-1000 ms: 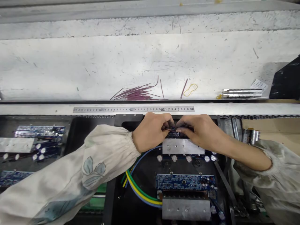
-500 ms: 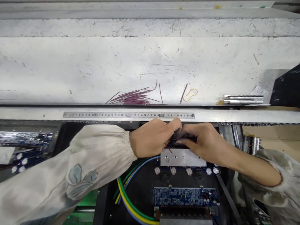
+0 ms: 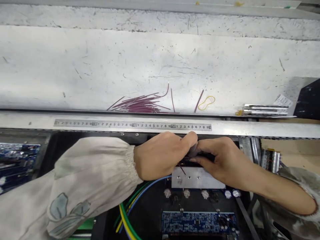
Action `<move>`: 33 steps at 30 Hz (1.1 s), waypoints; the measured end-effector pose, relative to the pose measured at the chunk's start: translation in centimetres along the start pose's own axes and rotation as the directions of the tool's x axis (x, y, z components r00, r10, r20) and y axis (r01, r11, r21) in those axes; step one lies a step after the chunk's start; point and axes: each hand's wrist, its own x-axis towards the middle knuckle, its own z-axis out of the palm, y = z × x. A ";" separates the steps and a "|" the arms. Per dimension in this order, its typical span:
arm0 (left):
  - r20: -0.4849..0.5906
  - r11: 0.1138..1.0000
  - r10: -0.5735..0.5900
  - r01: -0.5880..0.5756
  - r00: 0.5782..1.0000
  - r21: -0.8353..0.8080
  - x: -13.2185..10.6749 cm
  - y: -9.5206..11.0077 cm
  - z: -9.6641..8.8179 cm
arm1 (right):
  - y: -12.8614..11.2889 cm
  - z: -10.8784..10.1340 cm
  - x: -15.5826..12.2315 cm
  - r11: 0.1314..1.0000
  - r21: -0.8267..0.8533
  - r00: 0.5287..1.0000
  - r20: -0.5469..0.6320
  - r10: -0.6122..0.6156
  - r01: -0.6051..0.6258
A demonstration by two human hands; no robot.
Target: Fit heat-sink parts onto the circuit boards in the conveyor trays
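My left hand (image 3: 160, 155) is closed, its thumb and finger pinched at the upper edge of a circuit board. A short dark red wire (image 3: 182, 169) sticks out beneath its fingers. My right hand (image 3: 221, 160) meets it from the other side, thumb and fingertips also closed; what they grip is hidden. Just below both hands lies a silver metal plate (image 3: 200, 182) with several holes, a heatsink by its look. Round capacitors (image 3: 186, 193) stand along its lower edge. Further down is a blue circuit board (image 3: 197, 222) in the same black housing.
Beyond the metal rail with its ruler (image 3: 125, 124) lie a pile of dark red wires (image 3: 140, 104), a yellow rubber band (image 3: 207, 103) and silver metal strips (image 3: 265, 109). Green, yellow and blue cables (image 3: 127, 220) curve below my left wrist. Another circuit board (image 3: 18, 161) sits at left.
The view has shifted a little, so the housing and hands appear slightly lower. Both hands keep their closed pose at the same spot, with the wire still beneath the left fingers.
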 end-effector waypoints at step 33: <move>-0.429 0.796 0.308 0.017 0.849 0.605 -9.3 9.3 5.4 | -5.6 4.9 -9.7 0.956 -0.289 0.999 0.020 -0.041 0.045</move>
